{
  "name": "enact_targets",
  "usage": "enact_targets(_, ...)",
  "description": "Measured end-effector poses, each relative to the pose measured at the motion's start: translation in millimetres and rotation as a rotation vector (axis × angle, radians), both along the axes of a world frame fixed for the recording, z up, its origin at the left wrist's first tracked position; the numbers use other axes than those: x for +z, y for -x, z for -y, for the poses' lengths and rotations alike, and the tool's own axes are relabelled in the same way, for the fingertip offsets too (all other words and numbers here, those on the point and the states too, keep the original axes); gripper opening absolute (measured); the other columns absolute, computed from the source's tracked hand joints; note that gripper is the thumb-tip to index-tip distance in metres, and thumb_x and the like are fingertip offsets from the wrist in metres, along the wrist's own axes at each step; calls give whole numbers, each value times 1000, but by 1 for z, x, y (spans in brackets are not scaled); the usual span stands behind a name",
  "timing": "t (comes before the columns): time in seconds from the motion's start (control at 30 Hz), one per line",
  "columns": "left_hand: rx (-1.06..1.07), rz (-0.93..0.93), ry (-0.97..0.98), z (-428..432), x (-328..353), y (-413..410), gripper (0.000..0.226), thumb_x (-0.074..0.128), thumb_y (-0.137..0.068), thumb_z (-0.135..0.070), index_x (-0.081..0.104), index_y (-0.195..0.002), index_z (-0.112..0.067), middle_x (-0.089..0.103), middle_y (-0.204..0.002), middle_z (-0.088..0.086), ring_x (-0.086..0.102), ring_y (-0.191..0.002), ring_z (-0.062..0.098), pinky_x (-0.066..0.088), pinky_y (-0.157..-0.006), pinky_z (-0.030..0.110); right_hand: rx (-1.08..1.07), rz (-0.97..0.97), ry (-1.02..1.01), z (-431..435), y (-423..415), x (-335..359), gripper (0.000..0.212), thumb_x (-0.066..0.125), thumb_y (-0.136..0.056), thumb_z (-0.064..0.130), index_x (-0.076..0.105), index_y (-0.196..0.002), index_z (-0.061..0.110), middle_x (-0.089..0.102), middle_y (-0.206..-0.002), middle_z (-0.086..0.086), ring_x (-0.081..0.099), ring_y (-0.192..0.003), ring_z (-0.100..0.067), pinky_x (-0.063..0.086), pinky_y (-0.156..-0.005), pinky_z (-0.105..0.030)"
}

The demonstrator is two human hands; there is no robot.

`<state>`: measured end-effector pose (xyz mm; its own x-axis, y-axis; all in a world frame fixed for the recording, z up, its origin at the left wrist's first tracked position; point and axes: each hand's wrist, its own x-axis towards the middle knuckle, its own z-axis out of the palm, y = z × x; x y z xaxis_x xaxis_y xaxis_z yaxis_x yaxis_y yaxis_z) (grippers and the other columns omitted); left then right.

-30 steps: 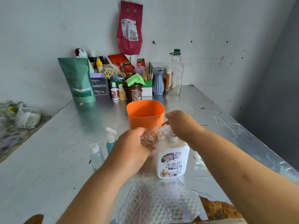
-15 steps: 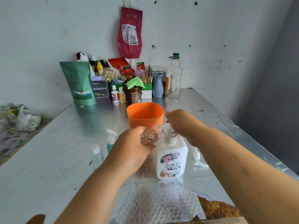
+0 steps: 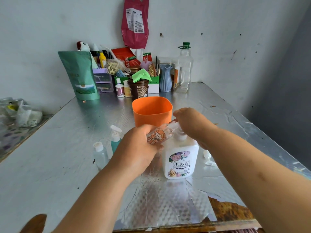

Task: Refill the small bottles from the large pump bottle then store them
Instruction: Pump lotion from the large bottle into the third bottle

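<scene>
A large white pump bottle (image 3: pixel 180 159) with a flower label stands on the foil-covered table. My right hand (image 3: pixel 193 125) lies over its pump head, fingers curled down on it. My left hand (image 3: pixel 138 147) grips a small clear bottle (image 3: pixel 158 134) with an orange cartoon print, tilted with its mouth at the pump's spout. A small clear bottle with a white cap (image 3: pixel 100 154) and a teal spray bottle (image 3: pixel 116 139) stand to the left of my left hand. An orange cup (image 3: pixel 152 110) sits just behind both hands.
Bottles, jars, a green pouch (image 3: pixel 80 75), a blue vase (image 3: pixel 165 78) and a tall clear bottle (image 3: pixel 184 68) crowd the back wall. A loose white pump part (image 3: pixel 207 157) lies right of the large bottle. Plastic bags (image 3: pixel 18 113) sit at far left.
My hands keep their grips on the pump head and the small bottle. The view has shifted slightly; the pump bottle sits a little higher in the frame.
</scene>
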<state>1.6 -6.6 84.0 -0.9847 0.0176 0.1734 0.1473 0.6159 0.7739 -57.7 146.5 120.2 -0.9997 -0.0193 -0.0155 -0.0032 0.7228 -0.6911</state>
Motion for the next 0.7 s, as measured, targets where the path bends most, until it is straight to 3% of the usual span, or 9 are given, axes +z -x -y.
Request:
enact_targets(0.13,0,4,8,-1,1,-2,31,78,-80,-21,67,-105,-36,73,-95,-16,67,-88,4,52,-77,26,-4,20,17,0,-2,2,34,30,-100,7,54,-121,-7,55,-123,-28,53,-115,-40,45,-97,-45)
enact_targets(0.4,-1,-8,12,0,8,-4,33,79,-79,-22,68,-107,-34,73,-95,-15,68,-87,5,56,-83,37,-11,-15,54,-3,-7,11,42,31,-100,21,55,-116,-9,55,-121,-31,53,-113,-44,47,-91,-46)
enact_targets(0.7,-3,-2,10,1,5,0,38,81,-77,-24,68,-112,-34,73,-98,-16,68,-90,6,55,-85,37,-26,-5,29,-3,-1,7,37,32,-100,15,56,-117,-7,57,-120,-28,55,-112,-41,46,-92,-45)
